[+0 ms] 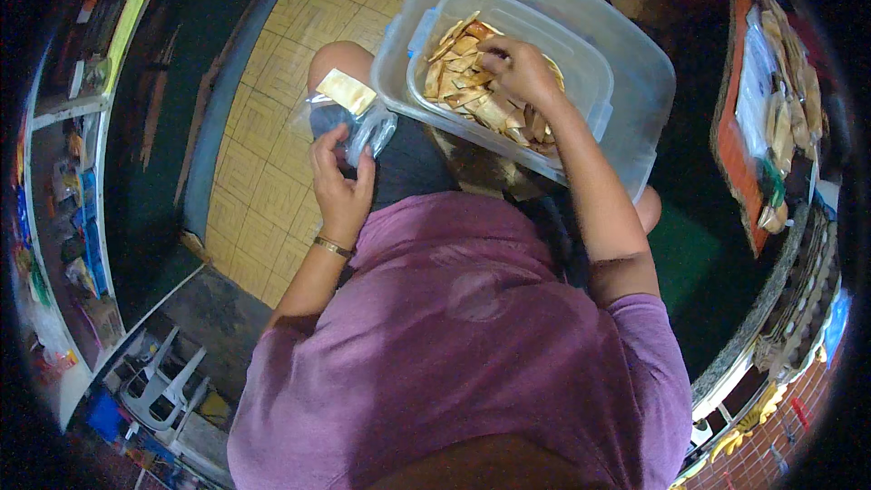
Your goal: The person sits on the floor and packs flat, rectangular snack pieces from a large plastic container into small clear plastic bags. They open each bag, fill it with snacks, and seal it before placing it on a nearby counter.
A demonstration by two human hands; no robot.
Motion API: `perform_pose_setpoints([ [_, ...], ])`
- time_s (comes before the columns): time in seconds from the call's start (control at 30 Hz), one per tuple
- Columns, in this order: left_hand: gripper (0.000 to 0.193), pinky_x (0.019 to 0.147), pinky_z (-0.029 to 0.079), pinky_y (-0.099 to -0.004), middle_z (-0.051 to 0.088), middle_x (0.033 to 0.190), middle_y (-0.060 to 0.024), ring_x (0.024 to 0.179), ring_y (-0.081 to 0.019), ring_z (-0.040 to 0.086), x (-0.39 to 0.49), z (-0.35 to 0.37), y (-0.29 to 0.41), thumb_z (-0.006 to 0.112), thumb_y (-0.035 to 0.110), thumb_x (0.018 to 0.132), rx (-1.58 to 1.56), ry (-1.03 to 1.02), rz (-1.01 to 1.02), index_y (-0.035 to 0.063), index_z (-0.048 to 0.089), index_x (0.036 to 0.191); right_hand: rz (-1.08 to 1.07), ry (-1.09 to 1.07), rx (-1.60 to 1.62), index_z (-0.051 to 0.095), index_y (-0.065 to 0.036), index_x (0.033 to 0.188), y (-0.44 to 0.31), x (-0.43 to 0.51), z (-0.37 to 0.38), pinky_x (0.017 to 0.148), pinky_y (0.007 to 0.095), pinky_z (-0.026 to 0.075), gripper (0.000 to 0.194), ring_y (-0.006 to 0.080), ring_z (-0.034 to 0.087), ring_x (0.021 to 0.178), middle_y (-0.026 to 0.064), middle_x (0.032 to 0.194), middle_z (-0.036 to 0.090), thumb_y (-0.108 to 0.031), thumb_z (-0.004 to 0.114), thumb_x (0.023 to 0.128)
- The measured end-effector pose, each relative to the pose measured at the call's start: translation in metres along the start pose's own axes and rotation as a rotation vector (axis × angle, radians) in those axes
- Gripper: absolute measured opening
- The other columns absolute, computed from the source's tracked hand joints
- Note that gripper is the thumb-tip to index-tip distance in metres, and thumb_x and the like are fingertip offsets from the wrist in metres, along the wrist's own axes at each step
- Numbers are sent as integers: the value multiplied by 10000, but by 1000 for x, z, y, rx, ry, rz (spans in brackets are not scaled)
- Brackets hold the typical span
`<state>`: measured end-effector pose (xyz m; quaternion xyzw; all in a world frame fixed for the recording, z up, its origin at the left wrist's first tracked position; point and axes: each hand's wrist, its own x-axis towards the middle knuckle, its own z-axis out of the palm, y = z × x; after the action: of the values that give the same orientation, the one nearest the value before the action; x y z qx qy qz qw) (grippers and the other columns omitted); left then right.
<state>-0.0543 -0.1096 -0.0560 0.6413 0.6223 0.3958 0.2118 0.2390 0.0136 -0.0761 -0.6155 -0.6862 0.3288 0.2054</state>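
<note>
My left hand [346, 177] has a clear plastic bag [373, 133] between thumb and fingers, over my left thigh. A pale yellow rectangular card or label [346, 90] lies at the bag's far end; I cannot tell if it is inside. My right hand [520, 71] is down in the inner plastic tub [578, 78], above a heap of flat golden-brown chips [466, 75]. Its fingers are curled and blurred, so whether they hold any chips is hidden. The tub sits inside a larger translucent plastic bin [639, 68], in front of my knees.
Yellow patterned floor tiles [255, 177] lie to the left. Shelves with packaged goods [88, 218] line the far left. A grey plastic chair or stool [163, 381] is at lower left. On the right, an orange-red board or tabletop [738, 116] carries brown paper bags [782, 82].
</note>
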Motion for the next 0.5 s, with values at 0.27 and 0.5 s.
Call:
perform_pose_setpoints([
  [0.27,487,763,490,-344,503,1161,-176,1008,-287,525,3,-6,6,709,88,809,38,-27,34,43,500,1246,491,-318,-513,703,-40,947,95,-21,17,791,431,520,362,318,672,917,181,960,693,-327,737,731],
  [0.5,476,742,494,-342,517,1125,-167,966,-282,533,4,-9,8,707,89,809,80,-37,53,32,504,1236,494,-136,-310,709,-89,882,104,-26,11,715,377,512,246,265,669,782,114,847,699,-269,762,724],
])
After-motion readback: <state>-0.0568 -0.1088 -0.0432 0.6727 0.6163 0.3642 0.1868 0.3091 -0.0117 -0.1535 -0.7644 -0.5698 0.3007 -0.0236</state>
